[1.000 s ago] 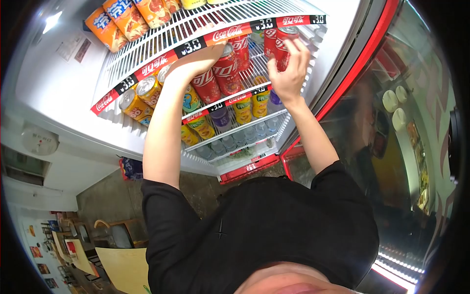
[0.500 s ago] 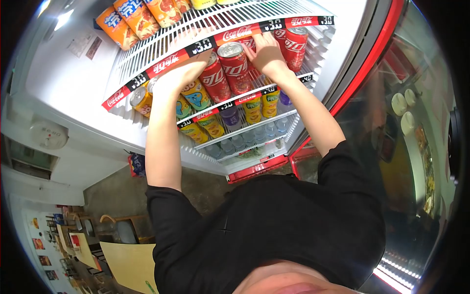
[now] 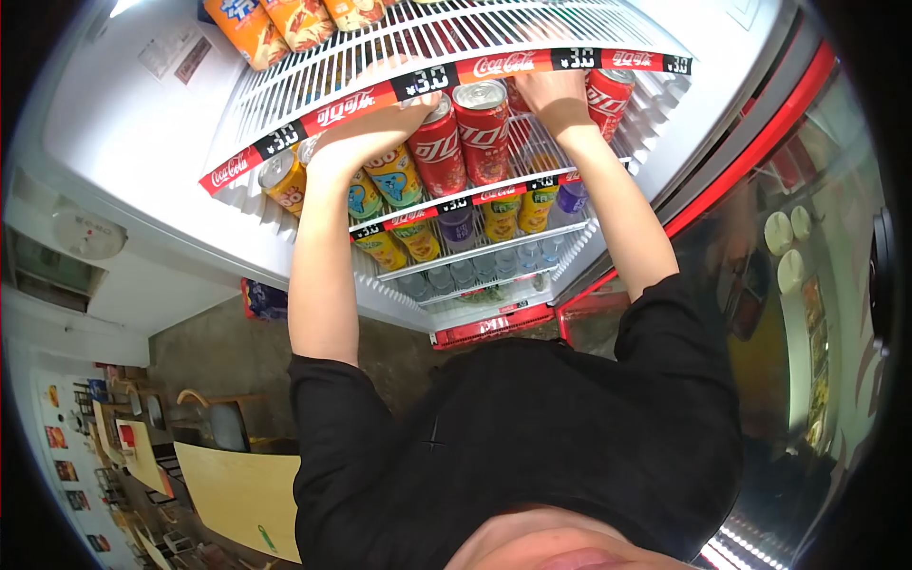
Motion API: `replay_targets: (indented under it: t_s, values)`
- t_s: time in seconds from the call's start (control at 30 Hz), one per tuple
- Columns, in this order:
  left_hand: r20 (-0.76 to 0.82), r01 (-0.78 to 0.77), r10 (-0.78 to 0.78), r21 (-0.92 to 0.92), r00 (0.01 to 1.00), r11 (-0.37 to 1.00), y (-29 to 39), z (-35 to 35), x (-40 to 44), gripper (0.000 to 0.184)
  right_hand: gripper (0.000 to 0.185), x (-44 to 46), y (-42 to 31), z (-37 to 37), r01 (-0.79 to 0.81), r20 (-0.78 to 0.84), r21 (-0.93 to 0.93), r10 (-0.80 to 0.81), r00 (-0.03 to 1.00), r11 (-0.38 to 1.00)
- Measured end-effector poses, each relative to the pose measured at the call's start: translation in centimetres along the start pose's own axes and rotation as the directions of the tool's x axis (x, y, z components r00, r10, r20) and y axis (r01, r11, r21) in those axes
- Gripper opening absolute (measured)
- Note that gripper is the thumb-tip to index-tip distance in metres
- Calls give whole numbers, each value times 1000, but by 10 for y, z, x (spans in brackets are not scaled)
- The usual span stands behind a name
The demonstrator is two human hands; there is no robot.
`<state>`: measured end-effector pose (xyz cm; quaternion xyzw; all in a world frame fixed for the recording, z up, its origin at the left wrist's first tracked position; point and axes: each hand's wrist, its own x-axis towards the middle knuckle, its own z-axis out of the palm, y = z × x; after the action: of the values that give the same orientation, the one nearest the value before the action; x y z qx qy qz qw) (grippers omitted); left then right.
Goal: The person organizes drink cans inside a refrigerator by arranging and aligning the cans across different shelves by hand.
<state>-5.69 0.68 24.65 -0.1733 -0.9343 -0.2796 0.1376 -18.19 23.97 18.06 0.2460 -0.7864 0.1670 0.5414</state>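
Note:
Both hands reach into an open drinks fridge, under the upper wire shelf [image 3: 456,38]. My left hand [image 3: 380,131] is beside a red Coca-Cola can [image 3: 439,152], above the yellow-and-blue cans [image 3: 391,179]; its fingers go behind the price strip [image 3: 342,109] and their grip is hidden. My right hand [image 3: 555,93] reaches past the strip into the gap between a second red can [image 3: 482,138] and a red can at the right [image 3: 608,100]. The strip and shelf cover its fingers, so I cannot see what they touch.
Orange drink packs [image 3: 245,30] stand on the upper shelf at the left. Yellow-labelled bottles [image 3: 501,217] and clear bottles [image 3: 484,266] line the lower shelves. The red-edged fridge door [image 3: 760,142] stands open at the right. A pale table [image 3: 237,494] is behind at the left.
My right hand has gone deeper behind the strip; its fingers, partly visible before beside the red can, are now hidden. My left hand stays by the cans. The whole view has shifted slightly.

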Motion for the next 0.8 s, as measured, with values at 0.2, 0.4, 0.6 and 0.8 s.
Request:
replay_targets:
  t_s: [0.2, 0.4, 0.6, 0.8]
  values:
    - [189, 200, -189, -43, 964, 979, -1, -5, 0, 75, 35, 6, -14, -29, 57, 670, -160, 66, 740, 985]
    - [320, 370, -370, 62, 872, 927, 8, -9, 1, 80, 73, 3, -40, -51, -326, 612, 454, -24, 791, 829]
    - [338, 353, -344, 39, 876, 935, 7, -11, -1, 78, 58, 6, -56, -59, -347, 606, 503, -37, 795, 792]
    - [360, 382, -404, 133, 841, 915, 15, -14, 0, 84, 67, -2, -45, -42, -328, 608, 326, 70, 791, 887]
